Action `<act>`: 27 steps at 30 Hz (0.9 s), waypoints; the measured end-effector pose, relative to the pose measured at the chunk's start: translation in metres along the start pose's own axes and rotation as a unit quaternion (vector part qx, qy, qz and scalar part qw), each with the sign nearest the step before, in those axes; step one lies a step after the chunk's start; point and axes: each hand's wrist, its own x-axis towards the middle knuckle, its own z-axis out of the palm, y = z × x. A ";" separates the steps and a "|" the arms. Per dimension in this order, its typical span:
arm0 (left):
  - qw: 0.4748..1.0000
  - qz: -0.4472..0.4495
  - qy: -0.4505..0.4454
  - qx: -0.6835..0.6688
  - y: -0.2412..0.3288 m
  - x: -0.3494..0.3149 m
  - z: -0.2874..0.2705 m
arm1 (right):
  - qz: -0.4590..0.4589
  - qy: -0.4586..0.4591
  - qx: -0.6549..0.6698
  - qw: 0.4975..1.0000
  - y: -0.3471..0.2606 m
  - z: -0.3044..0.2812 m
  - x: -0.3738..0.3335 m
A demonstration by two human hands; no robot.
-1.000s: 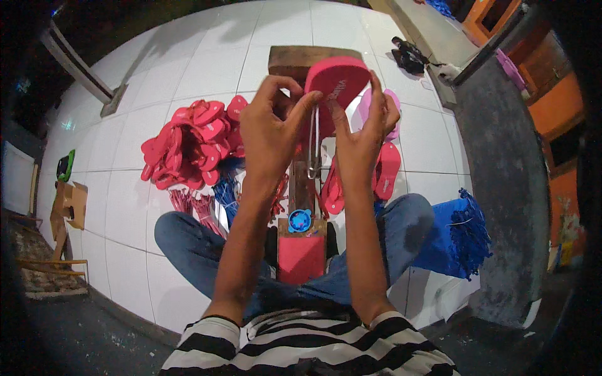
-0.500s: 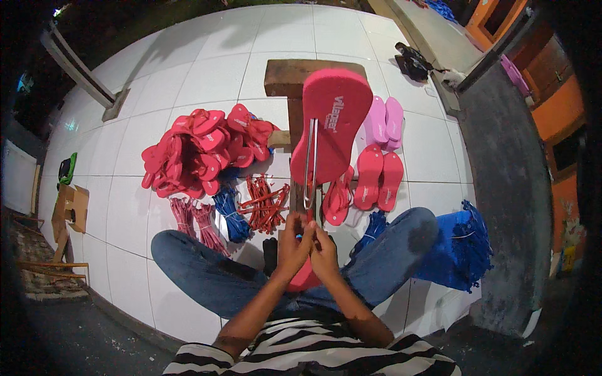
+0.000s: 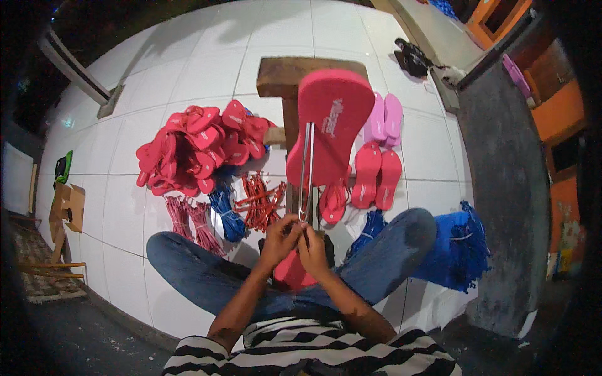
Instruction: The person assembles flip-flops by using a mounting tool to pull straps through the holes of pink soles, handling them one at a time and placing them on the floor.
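Observation:
A red-pink flip-flop sole [image 3: 332, 119] stands up before me against a wooden stand, with a long, narrow two-pronged metal tool [image 3: 306, 169] sticking out of its face toward me. At the tool's near end, my left hand [image 3: 281, 241] and my right hand [image 3: 315, 254] meet with fingertips pinched together. What they pinch is too small and covered to make out. Below them, between my legs, lies another red-pink sole [image 3: 292, 274], partly hidden by my hands.
The wooden stand [image 3: 276, 78] rises behind the sole. Left lie a heap of red flip-flops [image 3: 188, 150] and bundles of pink [image 3: 199, 222], blue [image 3: 227, 216] and red straps [image 3: 260, 200]. Right are red soles [image 3: 377, 178], pink soles [image 3: 384, 119] and blue straps [image 3: 467, 241] on a blue sheet.
My hands have shifted slightly left and their fingertips have come together at the tool's near end. A bit of red seen there before is now hidden. The view has shifted slightly.

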 end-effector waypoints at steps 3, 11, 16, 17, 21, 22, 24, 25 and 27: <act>0.999 -0.008 -0.036 -0.006 0.002 0.000 -0.010 | -0.068 0.012 -0.045 0.997 -0.006 -0.012 0.002; 0.999 0.018 -0.014 0.031 0.049 -0.006 -0.021 | -0.087 0.009 0.057 0.994 -0.049 -0.091 0.020; 0.990 -0.026 -0.064 0.121 0.098 0.004 -0.046 | -0.010 0.087 0.258 0.962 -0.077 -0.125 0.070; 0.990 -0.010 -0.017 0.141 0.102 0.007 -0.053 | -0.025 0.102 0.218 0.970 -0.081 -0.127 0.073; 0.968 0.145 0.153 0.134 0.102 0.027 -0.096 | -0.058 0.063 0.153 0.984 -0.121 -0.121 0.057; 0.968 0.152 0.158 0.124 0.113 0.029 -0.100 | -0.057 0.039 0.153 0.986 -0.132 -0.113 0.048; 0.965 0.174 0.116 0.155 0.140 0.023 -0.094 | -0.104 -0.011 0.105 0.989 -0.142 -0.102 0.042; 0.959 0.193 0.070 0.194 0.156 0.017 -0.082 | -0.147 -0.008 0.066 0.987 -0.149 -0.097 0.040; 0.940 0.221 0.006 0.261 0.180 0.011 -0.063 | -0.234 -0.009 -0.006 0.972 -0.168 -0.092 0.038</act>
